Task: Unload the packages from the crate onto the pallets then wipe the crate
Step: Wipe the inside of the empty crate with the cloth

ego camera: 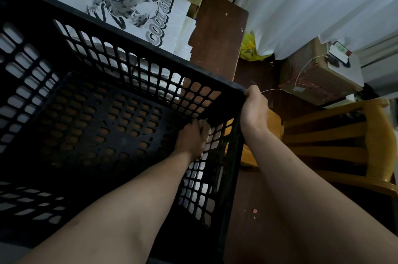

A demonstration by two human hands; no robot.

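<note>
One black perforated plastic crate (32, 9) fills the frame's left. At centre, the left hand (190, 140) clutches one pale cloth (205, 129) against its inner wall. The right hand (255, 108) clamps the rim corner.

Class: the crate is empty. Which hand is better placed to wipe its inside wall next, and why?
Left. The left hand is inside the crate, holding a cloth against its wall; the right hand grips the rim at the corner.
</note>
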